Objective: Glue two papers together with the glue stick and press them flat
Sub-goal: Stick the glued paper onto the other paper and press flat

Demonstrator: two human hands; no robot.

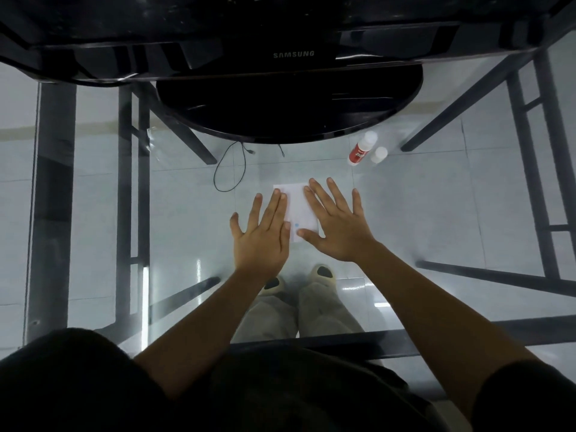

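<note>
A small white paper lies flat on the glass table in the middle of the view. My left hand rests palm down on its left edge with the fingers spread. My right hand lies palm down over its right edge, fingers spread too. Whether a second sheet lies under the top one I cannot tell. The glue stick, white with a red label, lies on the glass at the far right of the paper. Its white cap stands just beside it.
A black Samsung monitor with its round base fills the far side of the table. A thin black cable loops on the floor below the glass. Dark frame bars and my feet show through the glass.
</note>
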